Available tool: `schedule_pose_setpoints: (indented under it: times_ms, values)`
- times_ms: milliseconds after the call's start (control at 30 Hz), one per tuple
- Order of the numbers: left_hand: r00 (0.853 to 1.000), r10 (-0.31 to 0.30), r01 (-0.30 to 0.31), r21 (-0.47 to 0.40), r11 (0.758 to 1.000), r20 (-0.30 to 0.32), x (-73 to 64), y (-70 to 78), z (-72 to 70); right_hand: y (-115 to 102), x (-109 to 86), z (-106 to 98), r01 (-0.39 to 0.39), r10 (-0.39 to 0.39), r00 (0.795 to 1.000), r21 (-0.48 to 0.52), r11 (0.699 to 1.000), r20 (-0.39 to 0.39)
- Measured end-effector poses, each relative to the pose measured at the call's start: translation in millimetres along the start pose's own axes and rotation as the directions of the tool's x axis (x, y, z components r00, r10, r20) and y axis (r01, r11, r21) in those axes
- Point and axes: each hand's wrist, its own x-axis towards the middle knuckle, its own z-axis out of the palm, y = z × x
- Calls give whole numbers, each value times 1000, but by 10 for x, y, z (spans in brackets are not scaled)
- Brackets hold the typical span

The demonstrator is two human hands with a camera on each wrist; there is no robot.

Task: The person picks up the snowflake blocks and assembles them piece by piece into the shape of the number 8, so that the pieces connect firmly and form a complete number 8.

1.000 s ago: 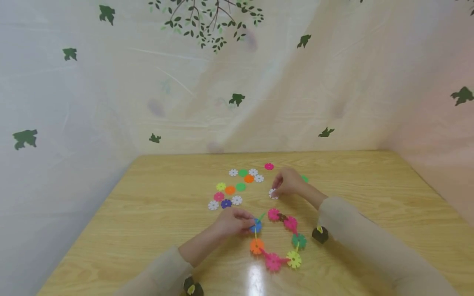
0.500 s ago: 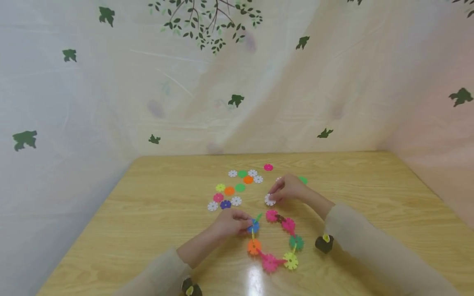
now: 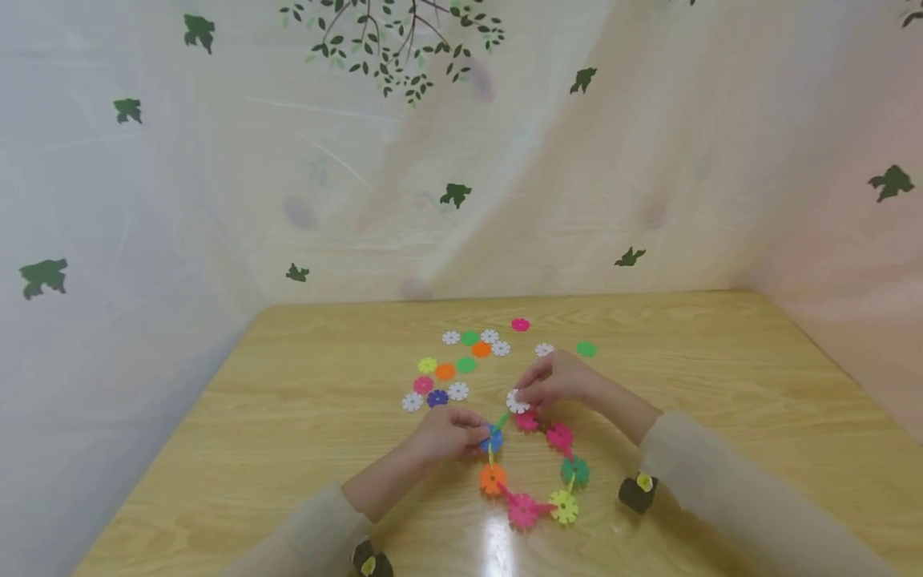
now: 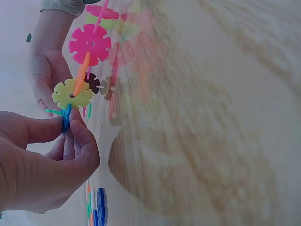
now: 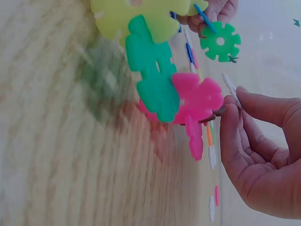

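My left hand (image 3: 449, 434) pinches a blue notched disc (image 3: 493, 438) between thumb and fingers, at one end of a chain of interlocked plastic flower discs. A green disc (image 5: 220, 41) stands slotted on that blue one. From there the chain curves round through orange (image 3: 493, 479), pink (image 3: 522, 510), yellow (image 3: 563, 507) and teal (image 3: 574, 470) discs to pink ones (image 3: 559, 437) at the far end. My right hand (image 3: 561, 378) pinches a loose white disc (image 3: 516, 401) by its edge, close over the end pink disc and near the green one.
Loose discs lie flat behind the hands, among them a dark blue disc (image 3: 437, 398), an orange disc (image 3: 445, 372) and a far pink disc (image 3: 520, 324). A green disc (image 3: 586, 349) lies beyond my right hand. A printed curtain (image 3: 375, 200) borders the wooden table (image 3: 303, 377).
My right hand has brought the white disc toward me and slightly left, from the loose discs to the gap in the chain. My left hand keeps its pinch on the blue disc.
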Motion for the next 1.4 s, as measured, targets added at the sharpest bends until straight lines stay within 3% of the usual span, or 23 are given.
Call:
schedule_pose_setpoints:
  times_ms: [233, 433, 700, 1400]
  values:
    - [1000, 17, -16, 33, 999, -20, 13, -13, -12, -8, -35, 64, 21, -21, 1000, 59, 998, 1]
    - [998, 48, -43, 120, 992, -40, 47, -1, -42, -5, -54, 124, 24, -19, 999, 155, 988, -29]
    - [994, 84, -71, 169, 983, -70, 60, -12, -56, -32, -142, 134, 25, -18, 997, 103, 994, -69]
    - [997, 62, -46, 275, 960, -51, 83, 4, -107, -46, -186, 139, -74, 75, 997, 84, 994, -9]
